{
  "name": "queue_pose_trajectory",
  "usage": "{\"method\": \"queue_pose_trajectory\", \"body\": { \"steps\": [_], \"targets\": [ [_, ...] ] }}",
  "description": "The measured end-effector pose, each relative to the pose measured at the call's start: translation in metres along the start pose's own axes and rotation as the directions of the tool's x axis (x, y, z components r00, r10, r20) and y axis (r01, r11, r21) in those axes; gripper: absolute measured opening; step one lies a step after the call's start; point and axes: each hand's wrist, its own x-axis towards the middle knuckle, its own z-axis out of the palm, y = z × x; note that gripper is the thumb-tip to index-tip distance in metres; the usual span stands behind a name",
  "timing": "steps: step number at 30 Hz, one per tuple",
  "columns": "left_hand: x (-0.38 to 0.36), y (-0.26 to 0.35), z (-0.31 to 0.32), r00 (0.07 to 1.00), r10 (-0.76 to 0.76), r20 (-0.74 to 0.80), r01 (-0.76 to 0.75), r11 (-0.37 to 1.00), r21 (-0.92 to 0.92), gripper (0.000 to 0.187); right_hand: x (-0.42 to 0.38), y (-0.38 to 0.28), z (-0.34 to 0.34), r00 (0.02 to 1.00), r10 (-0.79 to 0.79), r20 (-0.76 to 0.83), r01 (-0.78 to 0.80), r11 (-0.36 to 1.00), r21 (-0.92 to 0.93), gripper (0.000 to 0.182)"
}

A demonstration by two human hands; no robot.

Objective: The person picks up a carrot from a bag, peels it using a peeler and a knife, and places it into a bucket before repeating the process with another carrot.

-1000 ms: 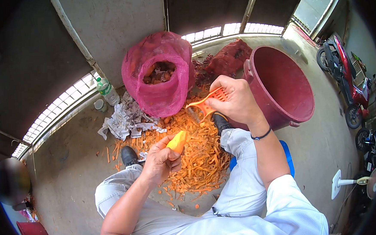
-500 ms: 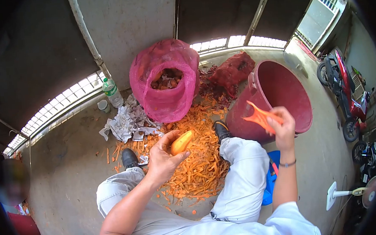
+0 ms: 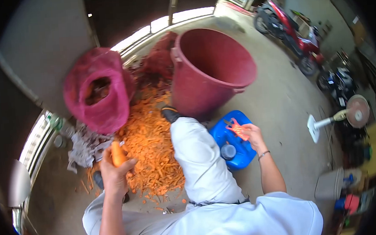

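Note:
My left hand (image 3: 115, 175) is wrapped around a peeled carrot (image 3: 118, 154), held upright over the left part of the scraps. In my right hand (image 3: 253, 137) is an orange Y-shaped peeler (image 3: 239, 130), gripped above a blue plastic jerrycan (image 3: 242, 154). A small dark piece beside the peeler's head is too blurred to name. A round translucent cap or cup (image 3: 228, 151) sits on the jerrycan. Orange carrot peelings (image 3: 151, 150) are heaped on the floor between my legs.
A tall maroon bin (image 3: 211, 79) stands ahead, with a red mesh sack (image 3: 158, 57) behind it. At left are a pink mesh sack (image 3: 109, 103), crumpled paper (image 3: 84, 145) and a bottle (image 3: 55, 122). A fan (image 3: 356, 112) and motorbikes (image 3: 288, 34) are at right.
My view has turned to the right, bringing the whole jerrycan into sight. My right hand has lowered with the peeler to just over the jerrycan. The carrot stays in my left hand, now more upright.

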Motion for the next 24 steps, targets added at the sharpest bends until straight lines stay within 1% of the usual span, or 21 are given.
{"method": "queue_pose_trajectory", "body": {
  "steps": [2,3,4,6,7,8,9,10,11,12,13,14,15,16,17,18,20,21,23,24],
  "targets": [
    [-0.001,0.004,0.001,0.995,-0.078,0.055,0.079,0.997,-0.018,0.068,-0.004,-0.012,0.006,0.994,0.088,0.065,-0.065,0.954,-0.293,0.021],
    [0.001,0.003,0.001,0.995,-0.077,0.065,0.078,0.997,-0.014,0.068,-0.005,-0.012,0.009,0.986,0.129,0.104,-0.085,0.934,-0.347,0.019],
    [0.002,0.002,-0.001,0.994,-0.074,0.074,0.077,0.996,-0.033,0.068,-0.005,-0.008,0.009,0.986,0.133,0.102,-0.09,0.935,-0.344,0.019],
    [0.002,0.0,-0.004,0.994,-0.072,0.078,0.076,0.996,-0.052,0.067,-0.003,-0.001,0.015,0.989,0.128,0.075,-0.107,0.965,-0.241,0.021],
    [0.003,0.001,-0.005,0.99,-0.085,0.113,0.106,0.976,-0.192,0.069,-0.004,0.0,0.015,0.987,0.143,0.076,-0.115,0.95,-0.291,0.016],
    [0.005,0.002,-0.004,0.984,-0.092,0.152,0.138,0.935,-0.327,0.07,-0.005,0.0,0.014,0.987,0.145,0.076,-0.117,0.95,-0.29,0.016],
    [0.006,0.004,-0.001,0.984,-0.092,0.152,0.137,0.936,-0.325,0.07,-0.005,0.001,0.013,0.997,0.072,0.028,-0.046,0.842,-0.537,0.018],
    [0.004,0.005,0.004,0.986,-0.075,0.149,0.116,0.95,-0.29,0.071,-0.005,0.003,0.013,1.0,-0.01,0.008,0.013,0.664,-0.747,0.022],
    [0.001,0.007,0.006,0.989,-0.057,0.134,0.09,0.963,-0.254,0.072,-0.006,0.002,0.013,1.0,-0.007,0.025,0.023,0.666,-0.746,0.022],
    [0.001,0.009,0.004,0.982,-0.063,0.176,0.104,0.967,-0.233,0.077,-0.005,0.001,0.014,0.986,-0.162,0.042,0.116,0.48,-0.87,0.023],
    [0.0,0.012,0.004,0.978,-0.065,0.199,0.103,0.977,-0.187,0.075,0.001,-0.001,0.017,0.943,-0.316,0.107,0.195,0.262,-0.945,0.024],
    [-0.001,0.015,0.004,0.974,-0.067,0.215,0.099,0.985,-0.143,0.073,0.004,-0.004,0.02,0.94,-0.332,0.083,0.19,0.304,-0.933,0.021],
    [0.001,0.011,0.0,0.968,-0.084,0.236,0.129,0.975,-0.183,0.073,0.012,-0.002,0.019,0.934,-0.349,0.07,0.172,0.271,-0.947,0.023],
    [0.004,0.008,-0.004,0.959,-0.099,0.264,0.161,0.961,-0.224,0.072,0.011,-0.007,0.024,0.91,-0.395,0.128,0.205,0.159,-0.966,0.03],
    [0.002,0.013,-0.002,0.96,-0.117,0.255,0.179,0.955,-0.237,0.073,0.014,-0.009,0.028,0.908,-0.384,0.166,0.214,0.084,-0.973,0.034],
    [0.002,0.012,-0.004,0.956,-0.117,0.27,0.194,0.941,-0.279,0.069,0.018,-0.011,0.032,0.9,-0.387,0.199,0.247,0.078,-0.966,0.034],
    [0.001,0.014,-0.006,0.946,-0.106,0.306,0.197,0.939,-0.283,0.068,0.026,-0.015,0.036,0.964,-0.176,0.197,0.214,0.081,-0.973,0.032],
    [0.001,0.014,-0.007,0.951,-0.095,0.293,0.183,0.939,-0.292,0.068,0.031,-0.014,0.034,0.96,-0.181,0.215,0.231,0.075,-0.97,0.032],
    [-0.001,0.011,-0.008,0.941,-0.081,0.328,0.197,0.921,-0.337,0.07,0.04,-0.011,0.032,0.983,-0.131,0.129,0.169,0.359,-0.918,0.03],
    [-0.003,0.013,-0.008,0.945,-0.077,0.318,0.191,0.919,-0.345,0.07,0.041,-0.013,0.036,0.981,-0.132,0.141,0.179,0.353,-0.918,0.03]
  ]
}}
